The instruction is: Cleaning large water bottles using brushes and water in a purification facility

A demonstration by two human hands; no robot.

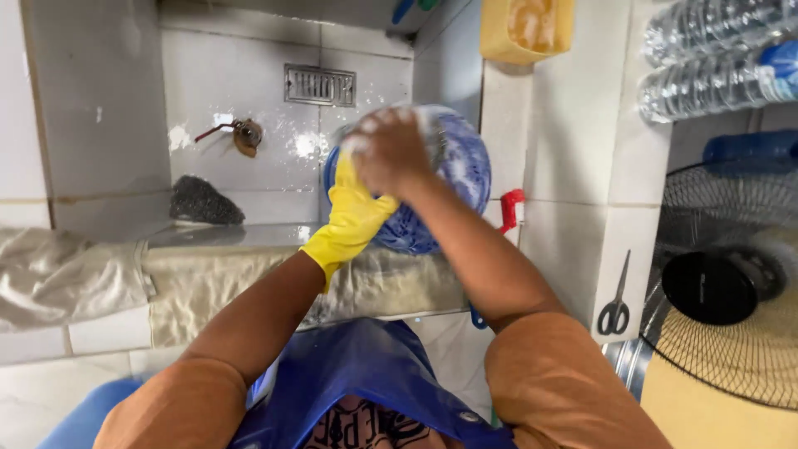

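A blue patterned plate [460, 175] is held on edge over a white tiled washing basin [249, 108]. My left hand [353, 212], in a yellow rubber glove, grips the plate's left rim from below. My right hand [389, 151] is bare and soapy; it presses against the plate's face, and suds cover its fingers. Whether it holds a sponge is hidden. The plate's lower part is behind my arms.
A drain grate [320, 85] and a dark scrubber [205, 202] lie in the basin. Damp cloths [125, 278] drape the ledge. Scissors [616, 303] hang on the right wall near a fan [731, 283]. A yellow tub [525, 29] and water bottles [719, 71] stand beyond.
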